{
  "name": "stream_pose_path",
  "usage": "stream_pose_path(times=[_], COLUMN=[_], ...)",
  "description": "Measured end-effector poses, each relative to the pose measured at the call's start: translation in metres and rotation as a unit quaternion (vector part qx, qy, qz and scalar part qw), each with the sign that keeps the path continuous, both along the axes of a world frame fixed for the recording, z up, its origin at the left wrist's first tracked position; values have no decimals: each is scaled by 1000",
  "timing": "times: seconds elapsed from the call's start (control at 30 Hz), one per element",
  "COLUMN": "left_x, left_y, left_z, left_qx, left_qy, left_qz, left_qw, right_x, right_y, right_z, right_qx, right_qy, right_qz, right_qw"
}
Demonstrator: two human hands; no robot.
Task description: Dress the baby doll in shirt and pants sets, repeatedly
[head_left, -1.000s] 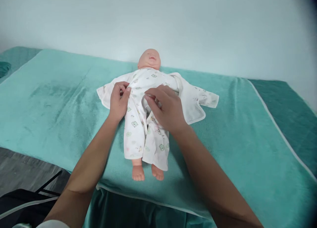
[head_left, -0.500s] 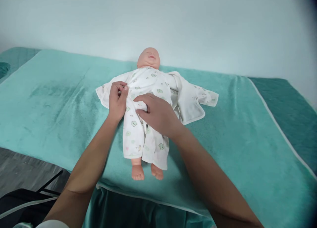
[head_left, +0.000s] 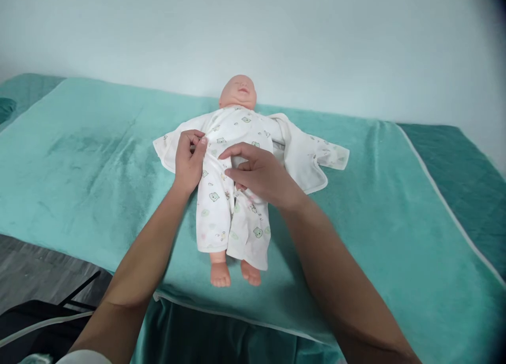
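Note:
A baby doll (head_left: 238, 92) lies face up, dressed in a white baby shirt (head_left: 241, 124) and trousers (head_left: 212, 216) printed with green animal faces. My left hand (head_left: 191, 156) pinches the shirt at the doll's side, level with the waist, thumb against fingers. Over the doll's middle hovers my right hand (head_left: 256, 174), thumb and forefinger apart, holding nothing; whether its lower fingers touch the trousers I cannot tell. One front panel of the shirt (head_left: 308, 169) is folded out to the right on the cloth. Both doll feet (head_left: 220, 274) stick out of the trouser legs.
A turquoise plush cloth (head_left: 118, 158) with a pale edging covers the table. The wall (head_left: 253, 32) stands directly behind it. At the lower left are a black object (head_left: 27, 322) and a pale cable (head_left: 47, 326) beside the grey floor.
My right hand has lifted slightly and shifted a little right, its thumb and forefinger now reaching less far over the trousers. My left hand keeps its place at the doll's side.

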State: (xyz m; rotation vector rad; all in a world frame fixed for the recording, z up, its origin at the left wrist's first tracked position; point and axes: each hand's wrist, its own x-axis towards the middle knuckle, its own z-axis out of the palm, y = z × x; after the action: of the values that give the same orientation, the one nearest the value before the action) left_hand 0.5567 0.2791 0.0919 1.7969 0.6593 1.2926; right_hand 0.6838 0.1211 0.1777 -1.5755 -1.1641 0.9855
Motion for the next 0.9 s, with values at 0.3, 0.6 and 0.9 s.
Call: stream_pose_path(times=[0.3,0.6,0.9], left_x=[0,-44,-139], left_y=[2,-38,-133], left_z=[-4,-6,-5], left_qx=[-2,35,78], left_qy=[6,35,159], left_qz=[12,72,-158], left_qw=[1000,996,971], right_x=[18,1,-11], right_y=[-14,-37,-56], right_z=[14,24,-20], right_qx=[-38,-4,45], right_qy=[-46,-369,-456], right_qz=[46,53,21], right_qw=[997,928,888])
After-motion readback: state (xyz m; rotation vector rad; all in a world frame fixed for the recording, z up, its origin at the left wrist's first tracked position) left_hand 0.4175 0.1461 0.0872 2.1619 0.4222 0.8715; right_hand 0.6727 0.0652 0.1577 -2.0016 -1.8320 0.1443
